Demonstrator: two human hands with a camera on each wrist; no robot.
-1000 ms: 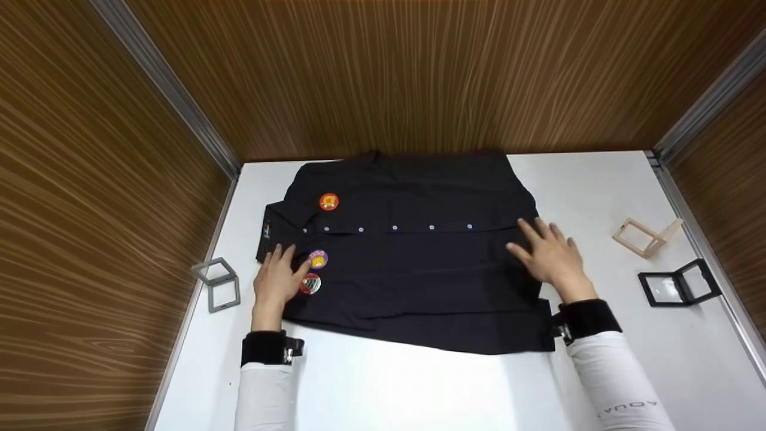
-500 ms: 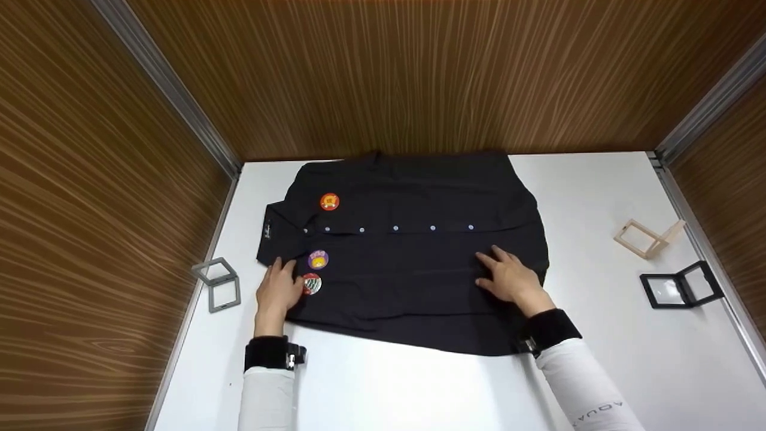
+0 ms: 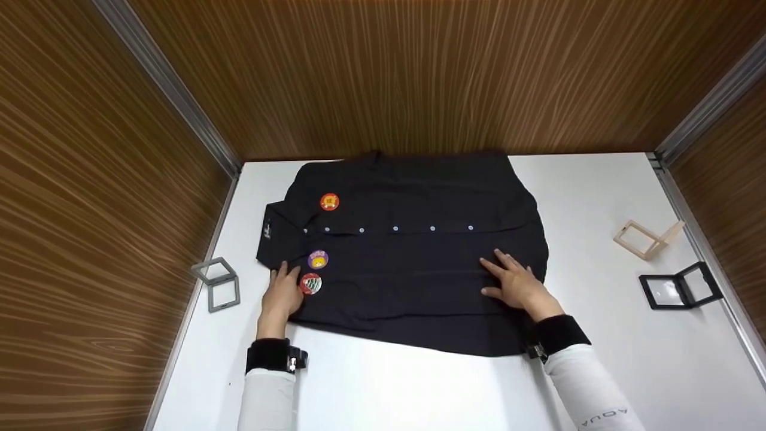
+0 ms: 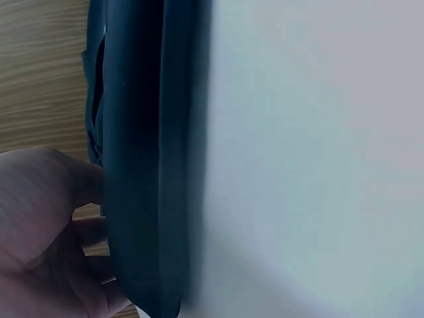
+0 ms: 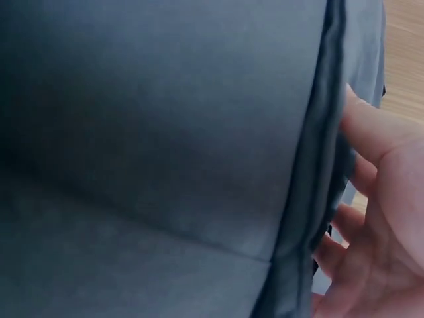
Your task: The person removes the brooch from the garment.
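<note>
A black button-up shirt point(image 3: 407, 263) lies flat, collar point(image 3: 278, 236) to the left and a row of pale buttons across its middle. Three round badges are on it: an orange-red one point(image 3: 329, 202), a purple one point(image 3: 318, 259) and a red one with a green tree shape point(image 3: 310, 284). My left hand point(image 3: 282, 296) rests on the near shoulder edge, fingertips just left of the tree badge. Toward the hem, my right hand point(image 3: 517, 286) lies on the cloth with its fingers spread. Both wrist views show the fingers touching the dark fabric point(image 4: 136, 146), partly hidden by folds.
On the white table point(image 3: 389, 395), a grey hinged frame point(image 3: 224, 293) stands at the left. A light wooden frame point(image 3: 637, 239) and a black hinged frame point(image 3: 664, 290) are at the right. Wood-grain panels point(image 3: 383, 78) enclose the back and sides.
My right hand has moved left from the hem side onto the shirt, and the cloth under it now lies rounded at the near-right corner. My left hand has shifted slightly toward me.
</note>
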